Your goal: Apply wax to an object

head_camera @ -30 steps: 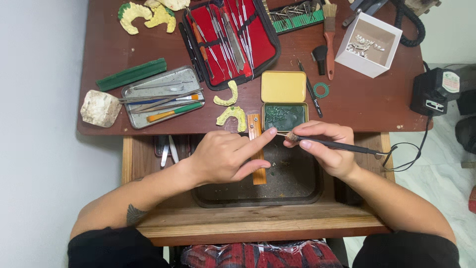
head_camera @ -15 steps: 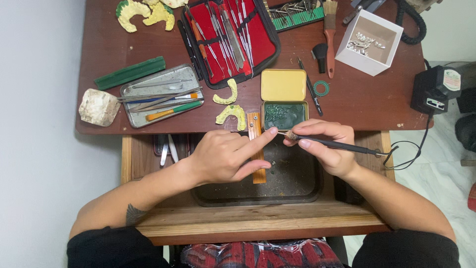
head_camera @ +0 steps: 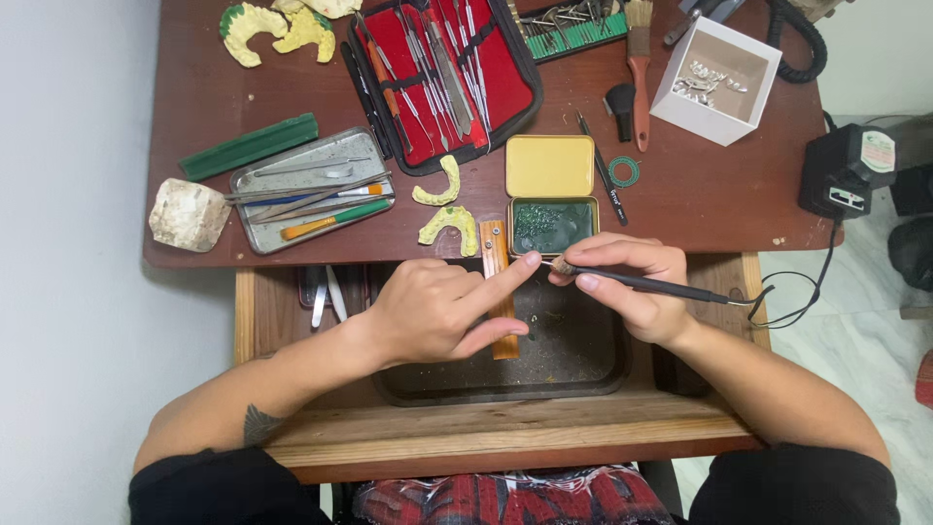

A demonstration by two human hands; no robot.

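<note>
My right hand fingers pinch the corded tool, tip at my left hand's extended forefinger over the tray; best kept steady, pressure light.

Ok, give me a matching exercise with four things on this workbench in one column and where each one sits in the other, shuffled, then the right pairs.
Things:
1. Open yellow-lidded metal tin
2. Red-lined case of metal instruments
3. White square box of small metal pieces
4. Pale rough stone block

Places:
A. Far right of the desk
B. Left edge of the desk
C. Just beyond the right hand, which holds a slim black corded tool
D. Middle of the desk's far side

Pairs: 1-C, 2-D, 3-A, 4-B
</note>
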